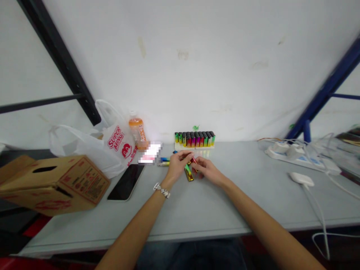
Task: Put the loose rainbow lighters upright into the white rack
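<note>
My left hand (178, 165) and my right hand (207, 169) meet over the grey table (197, 202) and together grip a few colourful lighters (189, 173). A green-gold lighter hangs down from my left fingers. A red one sits between the fingertips of both hands. A bracelet is on my left wrist. Behind the hands stands a tray of upright lighters (194, 139) against the wall. Two loose lighters (164, 161) lie left of my left hand.
A black phone (126, 182) lies at the left, beside a cardboard box (53, 182). A white plastic bag (112, 150) and an orange drink bottle (137, 131) stand behind them. Power strips (295, 154), a white adapter (301, 178) and cables occupy the right side.
</note>
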Demonstrator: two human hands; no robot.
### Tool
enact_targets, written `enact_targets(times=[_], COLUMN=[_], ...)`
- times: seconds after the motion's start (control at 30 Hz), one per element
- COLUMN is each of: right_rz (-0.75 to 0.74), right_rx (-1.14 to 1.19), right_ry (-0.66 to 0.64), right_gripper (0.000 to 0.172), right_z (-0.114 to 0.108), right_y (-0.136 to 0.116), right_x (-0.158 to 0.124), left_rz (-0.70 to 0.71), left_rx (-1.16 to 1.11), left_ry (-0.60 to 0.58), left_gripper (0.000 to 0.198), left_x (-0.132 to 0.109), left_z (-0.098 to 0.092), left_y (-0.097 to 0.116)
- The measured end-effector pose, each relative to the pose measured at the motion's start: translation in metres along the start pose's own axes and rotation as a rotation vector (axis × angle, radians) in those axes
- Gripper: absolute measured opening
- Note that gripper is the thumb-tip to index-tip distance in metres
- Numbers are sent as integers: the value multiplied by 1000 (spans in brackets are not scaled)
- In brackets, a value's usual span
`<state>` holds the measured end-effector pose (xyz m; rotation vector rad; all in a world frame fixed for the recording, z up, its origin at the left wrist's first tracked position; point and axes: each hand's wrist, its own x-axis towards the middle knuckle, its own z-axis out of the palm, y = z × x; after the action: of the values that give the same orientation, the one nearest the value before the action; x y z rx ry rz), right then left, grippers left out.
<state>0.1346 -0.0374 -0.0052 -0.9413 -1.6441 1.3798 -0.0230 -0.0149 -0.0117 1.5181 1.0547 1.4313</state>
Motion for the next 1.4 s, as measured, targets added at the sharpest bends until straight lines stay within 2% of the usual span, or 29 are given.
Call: enact_targets(times=[0.1,0.2,0.3,0.4,0.57,0.63,0.73,0.83,0.97,1.23,1.4], right_rz=[64,108,19,-75,-159,-141,37,182,140,233,202], right_rx=[151,194,71,-94,-220,-149,100,223,171,388,258], right_ry=[47,151,239,343,452,429,327,344,404,285,377], right_gripper=[49,55,55,46,39,45,58,56,49,60,48], right_z=[11,18,17,13,13,13,12,9,10,9,11], right_y=[-2,0,6,13,14,13,10,7,5,6,3], right_x=[1,3,5,7,8,8,8,9,9,8,9], left_rz=[100,188,139,87,59,60,80,90,92,86,82], left_rx=[108,180,122,106,128,149,201,222,218,241,283], left_ry=[-65,-56,-52,-9,-6,-25,-38,-39,-39,-41,-54], left_gripper=[24,29,36,40,46,47,46,46,44,45,40], left_x=[-7,-11,-10,-6,-4,-4,-5,-6,-6,-7,-7], left_z=[10,11,3,-6,-8,-7,-7,-8,-8,-7,-6], left_y=[5,12,15,14,8,7,6,6,7,9,8])
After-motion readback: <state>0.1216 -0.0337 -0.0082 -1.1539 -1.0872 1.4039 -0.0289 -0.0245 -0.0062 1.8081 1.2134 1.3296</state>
